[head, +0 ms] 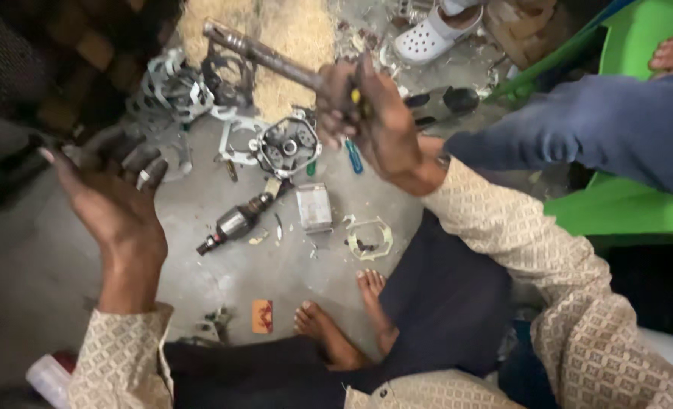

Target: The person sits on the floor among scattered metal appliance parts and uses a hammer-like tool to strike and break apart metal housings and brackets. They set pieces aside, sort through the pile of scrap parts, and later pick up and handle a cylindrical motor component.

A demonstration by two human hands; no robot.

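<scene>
My right hand point(370, 121) is raised above the floor and closed around a long rusty metal rod point(257, 53) that slants up to the left; a yellow bit shows between the fingers. My left hand point(113, 197) is lifted at the left, palm up, fingers spread, grimy and holding nothing. Below and between the hands, on the concrete floor, lie a round motor housing point(287, 145), a motor armature with its shaft point(234, 223) and a small square metal part point(314, 206).
Metal rings and brackets point(174, 91) lie at the upper left beside a patch of sawdust point(295, 30). A blue-handled screwdriver point(354, 157), a white clog point(435, 34), a green plastic chair point(639, 204) with another person's blue-trousered leg point(579, 125), and my bare feet point(336, 326) are nearby.
</scene>
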